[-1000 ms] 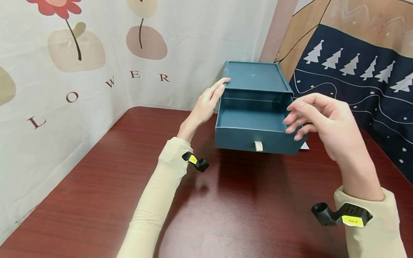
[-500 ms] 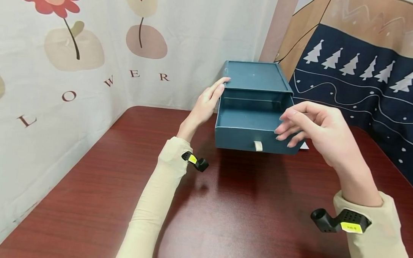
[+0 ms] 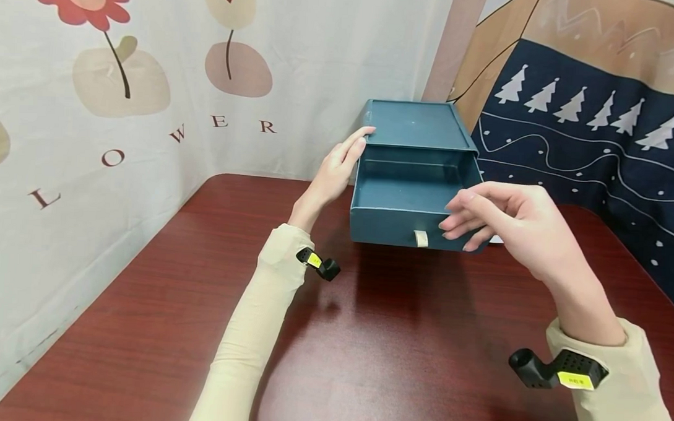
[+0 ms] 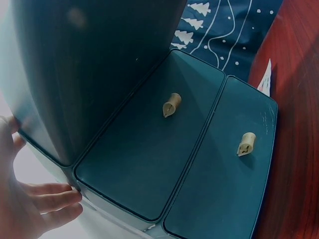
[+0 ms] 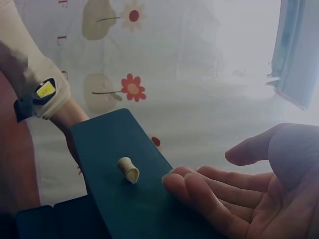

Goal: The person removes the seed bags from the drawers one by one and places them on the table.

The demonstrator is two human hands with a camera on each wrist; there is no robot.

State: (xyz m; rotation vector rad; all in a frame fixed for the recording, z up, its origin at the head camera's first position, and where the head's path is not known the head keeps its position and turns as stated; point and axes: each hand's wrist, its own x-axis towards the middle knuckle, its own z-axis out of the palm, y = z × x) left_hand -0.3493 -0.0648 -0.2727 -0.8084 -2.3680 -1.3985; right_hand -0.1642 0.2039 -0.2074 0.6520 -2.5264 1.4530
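A dark teal drawer box (image 3: 418, 123) stands at the back of the table with its top drawer (image 3: 406, 228) pulled out, showing a bare inside. A cream loop tab (image 3: 421, 239) sits on that drawer's front. My left hand (image 3: 334, 167) rests along the box's left side, fingers fairly straight, fingertips at the top edge. My right hand (image 3: 509, 226) hovers at the drawer's front right corner, fingers loosely bent with nothing between them; in the right wrist view its fingertips (image 5: 172, 181) lie beside the drawer front (image 5: 109, 144). Whether they touch it, I cannot tell.
Two shut lower drawers (image 4: 134, 144) with cream tabs show in the left wrist view. A white paper piece (image 4: 265, 79) lies right of the box on the reddish-brown table (image 3: 143, 327). Printed curtains (image 3: 309, 61) hang behind and at the left.
My right hand has moved left and down, from the drawer's right side to its front right corner. The left hand and the pulled-out drawer have stayed in place.
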